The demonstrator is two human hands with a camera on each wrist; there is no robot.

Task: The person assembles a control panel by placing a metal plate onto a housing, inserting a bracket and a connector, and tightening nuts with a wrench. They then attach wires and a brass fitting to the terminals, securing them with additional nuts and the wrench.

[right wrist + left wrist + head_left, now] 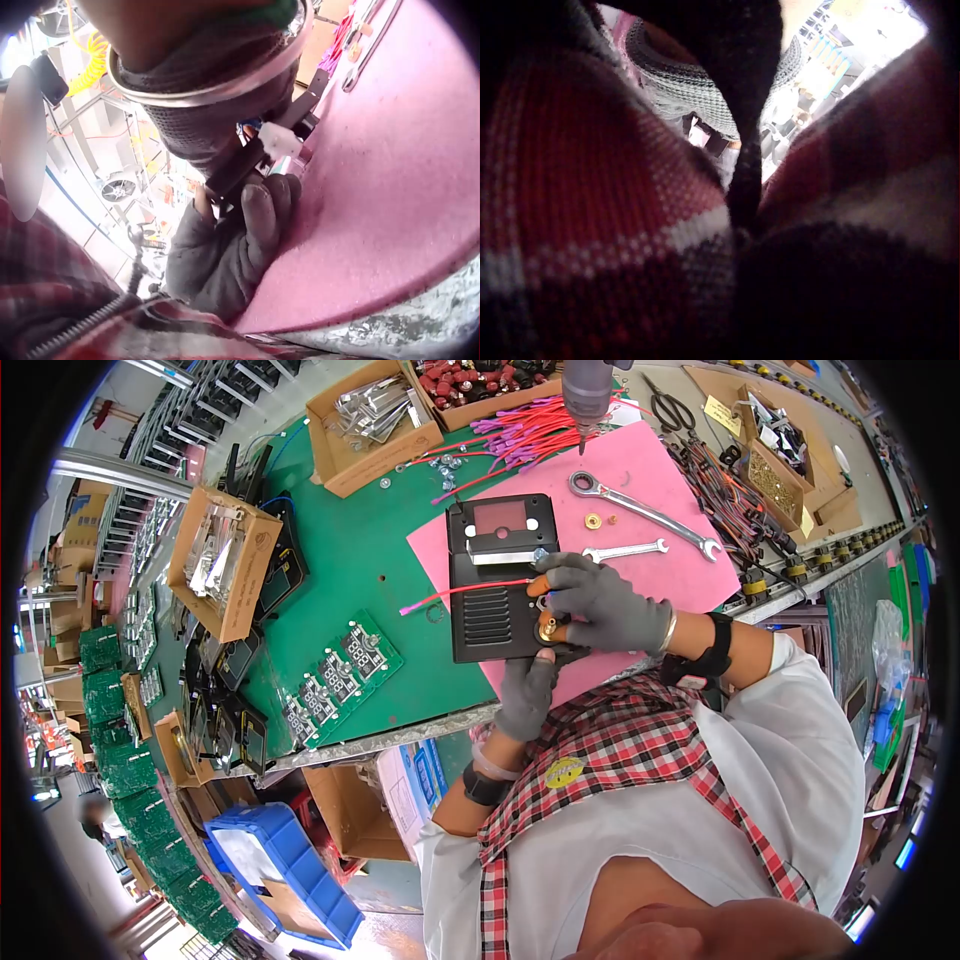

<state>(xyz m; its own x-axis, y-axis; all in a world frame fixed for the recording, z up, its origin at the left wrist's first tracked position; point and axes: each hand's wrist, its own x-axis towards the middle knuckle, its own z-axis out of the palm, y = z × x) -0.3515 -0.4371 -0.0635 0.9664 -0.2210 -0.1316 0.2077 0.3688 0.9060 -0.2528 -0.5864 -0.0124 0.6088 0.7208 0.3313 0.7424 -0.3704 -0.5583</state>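
Note:
A black metal housing (485, 585) with slots lies on the pink mat in the head view. My gloved left hand (526, 695) grips its near edge, fingers folded under it in the right wrist view. Over the housing's right edge, my gloved right hand (605, 605) has bare fingertips curled round a small brass fitting (547, 624). A red wire (465, 592) crosses the housing and ends by that hand's upper fingertip. Above the wire sits a silver bracket (500, 558). A white connector (279, 141) shows beside the housing. Plaid cloth (592, 172) hides most of the left wrist view.
Right of the housing lie a ratchet wrench (645, 512) and a smaller wrench (628, 550). A power screwdriver (588, 395) hangs above red wires (525, 435). Boxes of metal parts (375, 425) stand behind; display circuit boards (340, 675) lie left.

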